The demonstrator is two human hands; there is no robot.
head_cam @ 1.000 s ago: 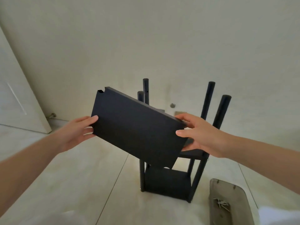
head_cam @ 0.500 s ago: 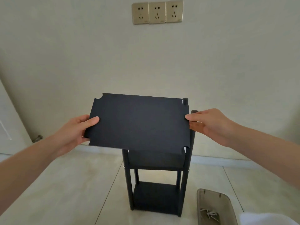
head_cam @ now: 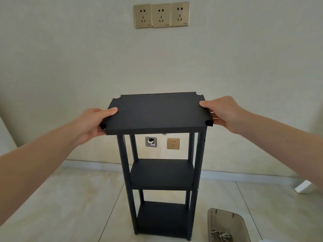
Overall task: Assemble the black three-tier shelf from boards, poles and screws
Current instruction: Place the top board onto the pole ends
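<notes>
A black board (head_cam: 158, 113) with notched corners lies level over the tops of the black poles (head_cam: 123, 159) of the shelf frame. My left hand (head_cam: 94, 122) grips its left edge, thumb on top and fingers under. My right hand (head_cam: 222, 112) grips the right edge the same way. Below, the middle board (head_cam: 162, 173) and the bottom board (head_cam: 160, 218) sit fixed between the poles. Whether the top board touches the pole tops cannot be told.
The shelf stands on a pale tiled floor (head_cam: 70, 198) close to a wall with sockets (head_cam: 160, 15). A grey tray (head_cam: 227, 224) holding several screws (head_cam: 221, 234) lies on the floor at the lower right. A white object (head_cam: 304, 186) sits at the right by the skirting.
The board swung from tilted to level and came down over the pole tops, carried by both hands. The camera view rose, showing the whole frame.
</notes>
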